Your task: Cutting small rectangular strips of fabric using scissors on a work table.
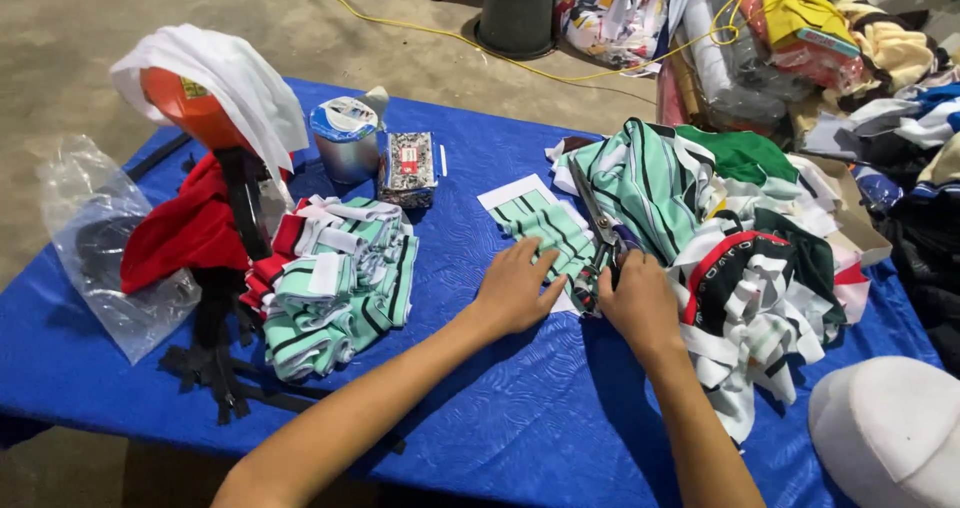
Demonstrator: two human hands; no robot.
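Blue table [480, 438]: left hand [515, 288] flat on striped fabric [545, 230], right hand [638, 303] gripping scissors [598, 218]

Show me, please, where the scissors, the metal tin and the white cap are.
scissors [597, 218]: head view, on the blades.
metal tin [347, 146]: head view, on its side wall.
white cap [888, 428]: head view, on the crown.

Striped knit cloth [545, 230], metal scissors [598, 218], embossed blue tablecloth [520, 408].

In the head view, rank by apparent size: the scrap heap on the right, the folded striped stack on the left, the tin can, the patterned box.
1. Scrap heap, largest.
2. Folded striped stack.
3. Tin can and patterned box: too alike to rank.
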